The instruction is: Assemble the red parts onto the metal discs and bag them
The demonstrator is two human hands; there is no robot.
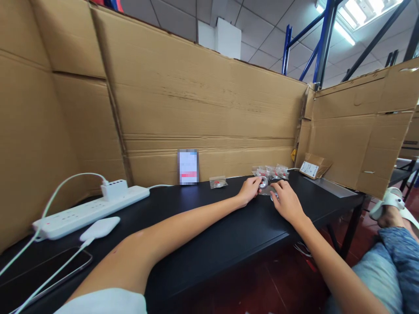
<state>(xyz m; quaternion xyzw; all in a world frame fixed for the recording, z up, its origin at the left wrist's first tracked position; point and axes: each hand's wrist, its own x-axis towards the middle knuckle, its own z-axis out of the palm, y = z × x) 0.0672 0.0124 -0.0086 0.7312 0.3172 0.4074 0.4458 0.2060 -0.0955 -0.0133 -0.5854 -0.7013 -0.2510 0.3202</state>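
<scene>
On the black table (209, 235), my left hand (250, 190) is closed on a small, shiny silver ring-shaped piece (263, 182), held between thumb and fingers. Close to its right, my right hand (288, 200) has its fingers bent and drawn together. A small shiny bit shows at those fingertips, too little of it to name. Between the hands lies some clear plastic film (266, 190). Just behind them sit several small clear bags (271, 171) with red and silvery contents. Another small clear bag (218, 182) lies to the left.
A phone with a lit screen (188, 167) leans on the cardboard wall (203, 109). At left are a white power strip (94, 211), a white charger (100, 227) and a dark tablet or phone (42, 270). A brown packet (315, 166) stands at the back right. A person's leg (396, 248) shows at right.
</scene>
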